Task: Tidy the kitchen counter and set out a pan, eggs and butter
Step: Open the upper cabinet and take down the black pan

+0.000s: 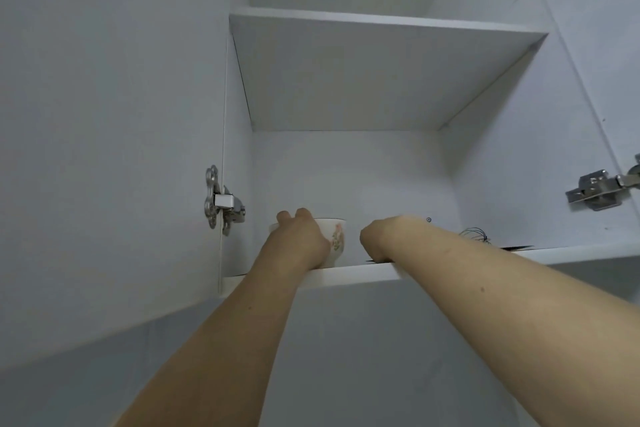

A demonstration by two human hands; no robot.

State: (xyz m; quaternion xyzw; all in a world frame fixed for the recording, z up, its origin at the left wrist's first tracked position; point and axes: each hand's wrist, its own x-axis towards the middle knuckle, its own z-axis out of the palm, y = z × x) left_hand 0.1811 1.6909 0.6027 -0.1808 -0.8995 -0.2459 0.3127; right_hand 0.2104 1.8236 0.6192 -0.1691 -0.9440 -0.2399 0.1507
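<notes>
I look up into an open white wall cabinet. On its lower shelf (353, 276) stands a white bowl (337, 239) with a floral print. My left hand (298, 239) grips the bowl, with fingers curled over its rim and the palm against its side. My right hand (377, 236) reaches over the shelf edge just right of the bowl. Its fingers point away and are hidden behind the wrist. A thin dark thing (372, 260) shows under that hand at the shelf edge. No pan, eggs or butter are in view.
A wire whisk (474, 234) and a flat dark object (516, 247) lie on the shelf further right. The upper shelf (363, 73) hangs above. Both cabinet doors stand open, with metal hinges at the left (221, 201) and right (595, 189).
</notes>
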